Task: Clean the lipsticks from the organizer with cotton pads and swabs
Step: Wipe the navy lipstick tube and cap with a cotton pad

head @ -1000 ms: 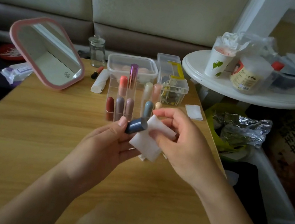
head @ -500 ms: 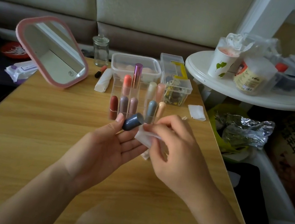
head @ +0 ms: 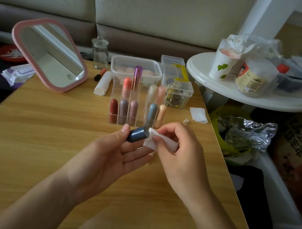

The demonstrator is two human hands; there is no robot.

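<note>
Change: one second ago the cotton pad lay unfolded around the tube end. It is now bunched and pressed against the flat end of the dark blue lipstick tube.

Meaning: wiping of this tube appears to be in progress. One front slot of the clear organizer stands vacant.

Hands: the left hand pinches the tube between thumb and fingers at frame centre. The right hand pinches the pad.

Writing:
- Mirror: small round logo, unreadable.
- Labelled jar, upper right: print too small.
- Floor mat, right edge: large characters, inverted, not legible with confidence.
</note>
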